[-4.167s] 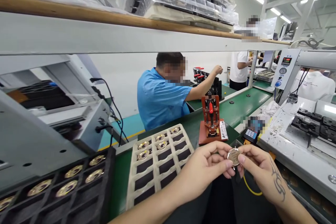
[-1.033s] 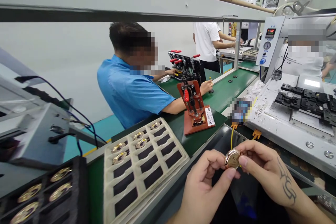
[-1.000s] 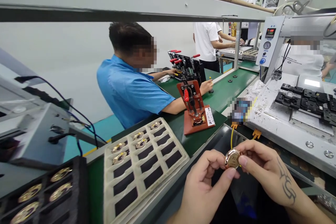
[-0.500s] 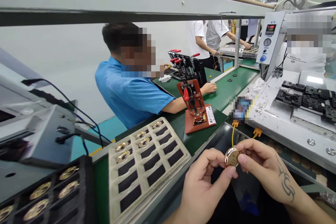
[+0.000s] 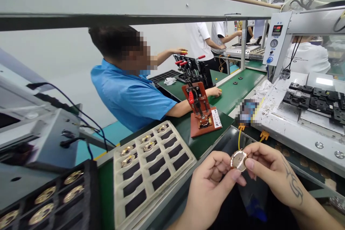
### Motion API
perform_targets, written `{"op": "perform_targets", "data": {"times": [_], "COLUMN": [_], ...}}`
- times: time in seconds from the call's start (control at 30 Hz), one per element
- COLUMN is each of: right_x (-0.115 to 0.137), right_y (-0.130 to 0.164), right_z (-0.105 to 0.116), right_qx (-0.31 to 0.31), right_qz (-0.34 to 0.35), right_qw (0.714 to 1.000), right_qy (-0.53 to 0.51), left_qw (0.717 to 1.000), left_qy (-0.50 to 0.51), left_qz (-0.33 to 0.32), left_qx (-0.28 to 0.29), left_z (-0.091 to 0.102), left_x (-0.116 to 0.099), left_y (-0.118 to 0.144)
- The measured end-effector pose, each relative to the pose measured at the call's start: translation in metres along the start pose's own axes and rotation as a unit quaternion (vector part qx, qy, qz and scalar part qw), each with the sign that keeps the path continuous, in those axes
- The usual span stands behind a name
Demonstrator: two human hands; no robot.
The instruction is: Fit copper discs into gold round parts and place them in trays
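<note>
— How do the hands sit?
— Both come up from the bottom edge and meet in the lower middle of the view. The left hand [image 5: 208,187] rises from below, knuckles toward the camera, fingers curled inward and the thumb stretched up to the right.
— And the other?
— The right hand [image 5: 269,174] enters from the lower right, its forearm running off the corner with a dark tattoo along the wrist. Its thumb and forefinger point left, the other fingers bent beneath.
— Are they closed?
— Both pinch at the fingertips, thumb tips nearly touching each other, on one small round disc [image 5: 238,160] held between them.
</note>
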State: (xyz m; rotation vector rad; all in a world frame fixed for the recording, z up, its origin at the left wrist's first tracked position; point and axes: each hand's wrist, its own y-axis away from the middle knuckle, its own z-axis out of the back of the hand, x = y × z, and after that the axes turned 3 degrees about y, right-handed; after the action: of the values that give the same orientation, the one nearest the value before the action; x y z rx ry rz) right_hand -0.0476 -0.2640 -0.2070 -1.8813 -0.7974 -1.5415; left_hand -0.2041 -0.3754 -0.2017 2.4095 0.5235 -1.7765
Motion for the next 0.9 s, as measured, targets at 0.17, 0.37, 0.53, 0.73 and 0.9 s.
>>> {"op": "perform_targets", "data": {"times": [0.17,0.37,0.53,0.73,0.9], "right_x": [0.0003,0.0020,0.0051,0.0067,0.0066], "right_y": [0.0027,0.0036,0.0045,0.0057,0.0075], "right_z": [-0.0005,-0.0006,-0.0026,-0.0036,-0.0031], "right_qx": [-0.012,-0.003,0.008,0.013,0.005], "right_qz": [-0.002,0.002,0.009,0.017,0.017], "right_qw": [1.000,1.000,1.000,1.000,1.000], "right_qy": [-0.001,-0.006,-0.022,-0.022,-0.011], "left_qw": [1.000,1.000,1.000,1.000,0.999], "left_qy": [0.010,0.026,0.031,0.028,0.038], "left_qz": [0.007,0.002,-0.004,0.011,0.026], "left_qx": [-0.003,-0.003,0.000,-0.006,0.001], "left_z": [-0.0008,-0.0018,-0.0018,-0.0008,0.0008], "left_x": [0.0008,0.0006,0.0008,0.0009,0.0026], "left_y": [0.0001,0.0006,0.0003,0.0002,-0.0009]}}
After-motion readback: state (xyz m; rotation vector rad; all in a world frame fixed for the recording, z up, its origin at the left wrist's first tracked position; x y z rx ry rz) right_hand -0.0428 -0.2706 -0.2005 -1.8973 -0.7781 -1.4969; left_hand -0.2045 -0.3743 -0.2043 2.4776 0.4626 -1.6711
